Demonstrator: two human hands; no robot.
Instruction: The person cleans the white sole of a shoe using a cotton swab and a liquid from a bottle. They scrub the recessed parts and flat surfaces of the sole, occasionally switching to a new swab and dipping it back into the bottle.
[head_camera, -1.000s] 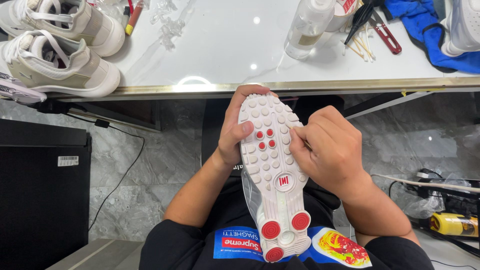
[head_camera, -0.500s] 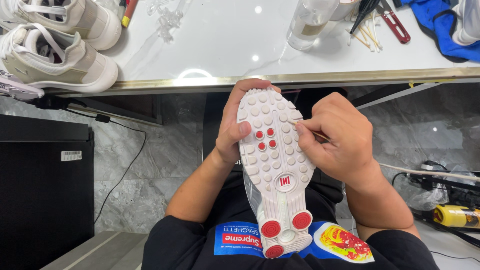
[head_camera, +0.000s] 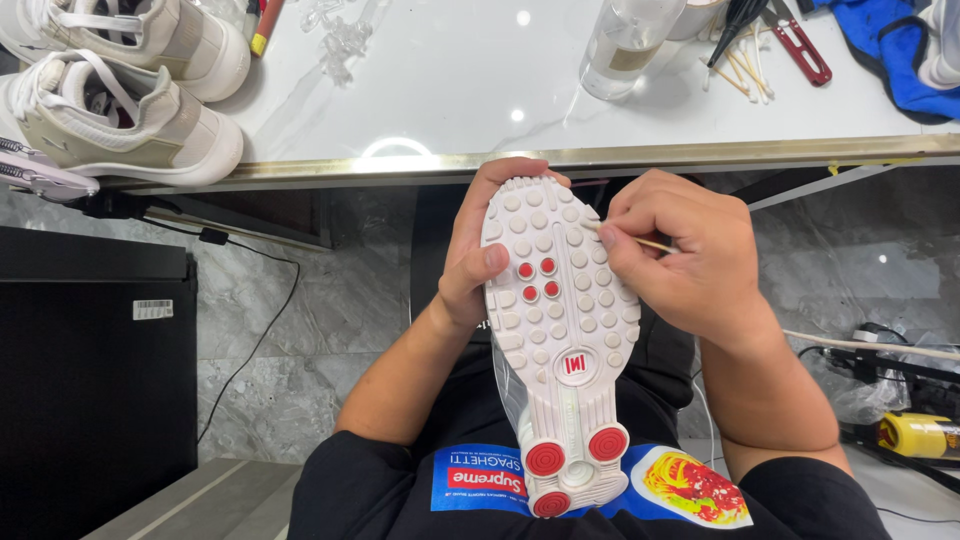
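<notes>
Held sole-up over the lap: white studded rubber-soled sneaker with red pads, left hand fingers wrapped round its forefoot edge, right hand fingers pinched on a thin wooden stick at the studs. Probably light, stiff-soled, best gripped at the sides. Beyond, white marble table with beige sneakers.

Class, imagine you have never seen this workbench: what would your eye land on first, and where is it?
First, the white shoe held sole-up in the middle, its studs and red dots facing the camera. The left hand grips its edge while the right hand presses a thin wooden stick against the sole. Next, the pair of pale sneakers on the white table, top left.
</notes>
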